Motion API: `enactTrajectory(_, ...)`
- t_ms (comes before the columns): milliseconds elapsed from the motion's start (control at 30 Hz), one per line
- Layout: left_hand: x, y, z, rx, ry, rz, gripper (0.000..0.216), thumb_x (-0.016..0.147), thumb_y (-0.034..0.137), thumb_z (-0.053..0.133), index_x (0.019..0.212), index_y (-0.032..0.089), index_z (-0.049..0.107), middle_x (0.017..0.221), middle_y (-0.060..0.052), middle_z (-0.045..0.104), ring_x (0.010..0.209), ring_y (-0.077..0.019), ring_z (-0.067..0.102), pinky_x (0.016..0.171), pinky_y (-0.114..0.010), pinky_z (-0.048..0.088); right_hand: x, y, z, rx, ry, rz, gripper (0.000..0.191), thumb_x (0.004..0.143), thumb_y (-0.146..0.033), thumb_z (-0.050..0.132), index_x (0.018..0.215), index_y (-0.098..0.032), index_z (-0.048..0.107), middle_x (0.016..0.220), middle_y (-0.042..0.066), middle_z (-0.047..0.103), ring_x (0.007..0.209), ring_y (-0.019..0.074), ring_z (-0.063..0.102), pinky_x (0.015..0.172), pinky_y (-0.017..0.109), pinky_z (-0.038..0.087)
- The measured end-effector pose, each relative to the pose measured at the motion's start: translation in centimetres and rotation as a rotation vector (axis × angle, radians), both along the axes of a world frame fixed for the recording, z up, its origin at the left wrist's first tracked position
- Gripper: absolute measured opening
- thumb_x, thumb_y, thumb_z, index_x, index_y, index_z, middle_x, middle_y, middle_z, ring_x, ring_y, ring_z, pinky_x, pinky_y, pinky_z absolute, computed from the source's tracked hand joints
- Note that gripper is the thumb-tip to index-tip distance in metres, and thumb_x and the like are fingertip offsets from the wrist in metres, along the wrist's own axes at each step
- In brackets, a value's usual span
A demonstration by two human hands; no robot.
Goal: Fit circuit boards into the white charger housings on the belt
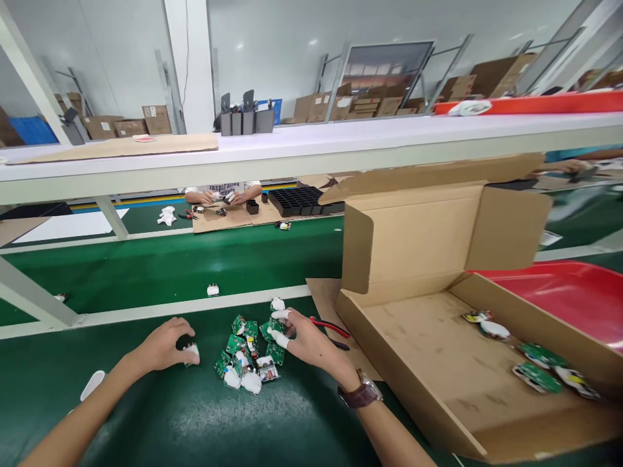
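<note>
A pile of small green circuit boards with white parts (246, 355) lies on the green belt in front of me. My left hand (163, 346) is closed over one white part (191, 352) at the pile's left. My right hand (304, 337), with white finger cots and a wristwatch, rests at the pile's right edge, its fingertips on a green board (274, 329). Red-handled cutters (331, 329) lie just past that hand.
An open cardboard box (418, 363) at the right holds several boards (535, 366). A red tray (574, 292) sits behind it. Across the belt another person's hands (221, 196) work beside a black tray (302, 200). A white shelf (311, 152) runs overhead.
</note>
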State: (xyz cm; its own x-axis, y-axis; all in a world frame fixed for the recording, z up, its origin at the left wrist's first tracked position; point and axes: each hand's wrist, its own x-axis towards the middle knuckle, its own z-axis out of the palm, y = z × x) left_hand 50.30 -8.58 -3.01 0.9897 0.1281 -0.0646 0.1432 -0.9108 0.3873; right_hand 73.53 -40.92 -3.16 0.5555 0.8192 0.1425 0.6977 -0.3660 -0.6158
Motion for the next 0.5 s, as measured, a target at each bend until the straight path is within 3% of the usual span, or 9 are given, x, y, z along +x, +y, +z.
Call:
enactTrajectory(67, 1.8, 1.1, 0.1, -0.011, -0.086, 0.011, 0.057, 0.093, 0.065, 0.066, 0.133, 0.024, 0.066, 0.141, -0.013, 0.064, 0.131, -0.0341, 0.060, 0.110, -0.047, 0.050, 0.2, -0.8, 0.1, -0.099, 0.009, -0.044, 0.019, 0.100, -0.026, 0.051, 0.113, -0.019, 0.062, 0.095, 0.006, 0.070, 0.079, 0.0203, 0.066, 0.072, 0.029, 0.050)
enactTrajectory(133, 4.7, 1.9, -0.3, 0.006, -0.176, 0.027, 0.059, 0.100, 0.060, 0.057, 0.145, 0.023, 0.057, 0.151, -0.014, 0.057, 0.141, -0.0338, 0.053, 0.120, -0.051, 0.042, 0.3, -1.5, 0.0, -0.201, -0.020, -0.071, 0.020, 0.097, -0.013, 0.043, 0.105, -0.018, 0.061, 0.091, 0.007, 0.071, 0.079, 0.0194, 0.067, 0.070, 0.027, 0.046)
enactTrajectory(267, 11.9, 2.3, -1.9, 0.041, -0.224, 0.060, 0.065, 0.097, 0.054, 0.058, 0.152, 0.019, 0.051, 0.156, -0.018, 0.053, 0.146, -0.0380, 0.046, 0.120, -0.057, 0.040, -0.2, -2.7, -0.4, -0.292, -0.063, -0.102, 0.021, 0.088, -0.005, 0.047, 0.089, -0.017, 0.064, 0.084, 0.009, 0.071, 0.078, 0.0211, 0.069, 0.070, 0.028, 0.045)
enactTrajectory(400, 16.5, 1.4, -2.7, 0.038, -0.213, 0.056, 0.052, 0.099, 0.045, 0.053, 0.139, 0.012, 0.061, 0.133, -0.021, 0.066, 0.126, -0.0388, 0.060, 0.109, -0.058, 0.048, -1.1, -3.3, -0.6, -0.320, -0.154, -0.132, 0.020, 0.086, -0.005, 0.054, 0.094, -0.015, 0.070, 0.111, 0.019, 0.070, 0.101, 0.0299, 0.069, 0.085, 0.035, 0.050)
enactTrajectory(500, 15.9, 0.2, -2.3, 0.021, -0.203, 0.026, 0.047, 0.100, 0.042, 0.052, 0.135, 0.013, 0.062, 0.123, -0.019, 0.068, 0.113, -0.0340, 0.066, 0.101, -0.051, 0.053, -1.2, -2.6, -0.6, -0.274, -0.213, -0.054, 0.037, 0.086, -0.001, 0.053, 0.114, -0.015, 0.071, 0.134, 0.017, 0.064, 0.123, 0.0318, 0.061, 0.106, 0.042, 0.047)
